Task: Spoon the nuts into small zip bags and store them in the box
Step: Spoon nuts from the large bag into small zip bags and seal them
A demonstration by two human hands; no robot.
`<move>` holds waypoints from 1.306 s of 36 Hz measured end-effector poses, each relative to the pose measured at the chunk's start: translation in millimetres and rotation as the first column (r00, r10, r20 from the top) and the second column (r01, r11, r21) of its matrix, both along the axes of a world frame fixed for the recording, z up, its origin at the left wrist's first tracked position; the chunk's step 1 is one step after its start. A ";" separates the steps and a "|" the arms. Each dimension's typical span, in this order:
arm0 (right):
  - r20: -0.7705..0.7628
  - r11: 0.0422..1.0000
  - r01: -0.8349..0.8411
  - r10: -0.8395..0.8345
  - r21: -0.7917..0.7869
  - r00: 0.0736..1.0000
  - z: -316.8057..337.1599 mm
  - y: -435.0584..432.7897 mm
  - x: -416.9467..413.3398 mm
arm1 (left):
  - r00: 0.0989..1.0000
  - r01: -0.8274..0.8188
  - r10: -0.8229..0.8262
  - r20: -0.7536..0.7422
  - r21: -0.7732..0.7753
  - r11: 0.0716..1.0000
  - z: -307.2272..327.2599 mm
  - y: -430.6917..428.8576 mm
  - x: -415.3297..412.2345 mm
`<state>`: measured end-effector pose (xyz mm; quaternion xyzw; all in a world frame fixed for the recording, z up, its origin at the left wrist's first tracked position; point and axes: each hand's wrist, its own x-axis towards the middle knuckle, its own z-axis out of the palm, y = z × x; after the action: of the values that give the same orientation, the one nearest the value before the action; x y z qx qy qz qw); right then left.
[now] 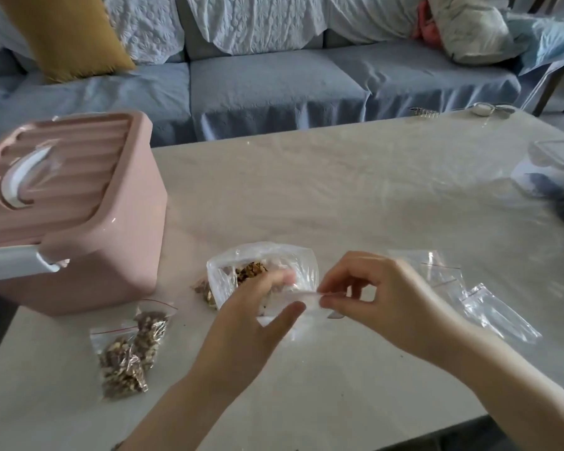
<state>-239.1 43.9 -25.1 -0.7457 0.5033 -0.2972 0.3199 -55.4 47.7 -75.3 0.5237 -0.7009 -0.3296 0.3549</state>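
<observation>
Your left hand (pixel 258 307) and right hand (pixel 368 294) pinch an empty small zip bag (pixel 293 307) between them. At 12 o'clock sits the open bag of nuts (pixel 251 271); filled bags (pixel 127 349) at 9, the pink box (pixel 79 206) at 10. No readable writing shows.

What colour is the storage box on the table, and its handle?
The storage box is pale pink with a white handle, seen in the head view.

I count two filled small zip bags (pixel 129 348) left of my fingers, one large open bag of nuts (pixel 261 271) just beyond them, one pink box (pixel 75 206), and empty bags (pixel 469 297), number unclear.
</observation>
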 end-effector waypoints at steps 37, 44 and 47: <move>0.387 0.887 0.247 -0.402 0.391 0.830 -27.1 15.9 62.6 | 0.952 -0.183 0.213 -0.220 0.147 0.972 12.5 28.9 5.1; 0.382 0.888 0.256 -0.404 0.382 0.831 -29.2 18.1 63.5 | 0.923 -0.222 0.276 -0.268 0.215 0.951 14.7 25.6 7.5; 0.335 0.908 0.258 -0.369 0.331 0.867 -30.4 20.8 63.5 | 0.915 -0.240 0.311 -0.256 0.272 0.932 15.3 25.9 8.9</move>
<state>-175.6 64.8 -55.5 -0.5270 0.5812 -0.4149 0.4608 -46.5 73.6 -60.0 0.6010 -0.5148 -0.4307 0.4339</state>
